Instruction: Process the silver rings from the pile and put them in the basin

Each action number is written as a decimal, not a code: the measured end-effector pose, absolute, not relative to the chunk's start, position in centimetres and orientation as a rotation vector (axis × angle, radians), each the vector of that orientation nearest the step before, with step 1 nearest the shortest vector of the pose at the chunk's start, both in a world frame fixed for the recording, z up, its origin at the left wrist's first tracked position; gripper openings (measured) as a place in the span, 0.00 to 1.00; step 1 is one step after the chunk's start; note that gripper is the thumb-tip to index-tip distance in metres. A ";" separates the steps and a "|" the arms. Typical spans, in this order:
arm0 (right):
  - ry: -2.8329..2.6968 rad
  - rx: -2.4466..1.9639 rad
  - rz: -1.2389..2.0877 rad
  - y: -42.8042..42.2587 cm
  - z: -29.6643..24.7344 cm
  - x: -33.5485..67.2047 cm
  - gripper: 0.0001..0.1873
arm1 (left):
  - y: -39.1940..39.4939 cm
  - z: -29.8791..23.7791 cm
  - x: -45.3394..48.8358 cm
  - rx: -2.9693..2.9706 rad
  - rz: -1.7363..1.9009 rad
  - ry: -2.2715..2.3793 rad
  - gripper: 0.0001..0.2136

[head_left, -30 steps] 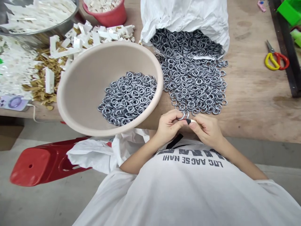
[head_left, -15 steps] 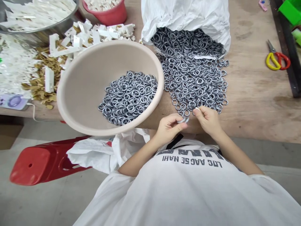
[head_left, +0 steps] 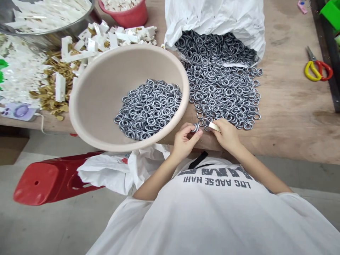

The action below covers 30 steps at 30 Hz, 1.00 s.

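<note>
My left hand (head_left: 185, 139) pinches a grey metal ring (head_left: 196, 127) at the table's front edge, just right of the beige bowl (head_left: 95, 95). My right hand (head_left: 225, 134) is closed on a small pale tool (head_left: 214, 126), its tip against the near edge of the heap of loose rings (head_left: 225, 92). The bowl holds a pile of several more rings (head_left: 150, 108). A white sack (head_left: 215, 17) spills rings onto the table behind the heap.
White plastic pieces (head_left: 106, 35) and tan scraps (head_left: 50, 92) lie at the left, by a metal basin (head_left: 47, 28) and a red tub (head_left: 127, 14). Scissors (head_left: 317, 69) rest at the right. A red stool (head_left: 53, 179) and white bag (head_left: 111, 170) sit below the table.
My hands parted from working together at the edge; the right reached to the heap with the tool, the left kept a ring and moved toward the bowl.
</note>
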State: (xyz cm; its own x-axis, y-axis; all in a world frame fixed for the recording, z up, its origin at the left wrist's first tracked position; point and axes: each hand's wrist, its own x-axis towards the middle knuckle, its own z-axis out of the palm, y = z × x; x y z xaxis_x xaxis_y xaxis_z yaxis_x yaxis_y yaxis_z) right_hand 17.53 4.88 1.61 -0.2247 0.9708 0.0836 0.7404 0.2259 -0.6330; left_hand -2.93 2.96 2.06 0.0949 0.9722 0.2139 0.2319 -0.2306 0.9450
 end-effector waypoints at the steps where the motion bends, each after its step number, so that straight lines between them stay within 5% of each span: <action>1: -1.932 -1.528 0.722 4.9 1.8 17.7 0.08 | 3.0 2.1 -2.7 1.644 1.195 1.223 0.07; 9: -1.146 -1.172 1.568 3.5 4.3 17.4 0.15 | 3.1 2.4 -0.9 2.130 1.317 1.167 0.13; 17: -0.908 -1.117 1.677 2.3 5.8 17.1 0.16 | 3.1 2.4 -0.5 2.341 1.330 1.046 0.07; 30: -1.172 -1.217 1.282 2.0 5.6 17.7 0.14 | 1.9 4.1 0.1 1.350 1.147 0.968 0.10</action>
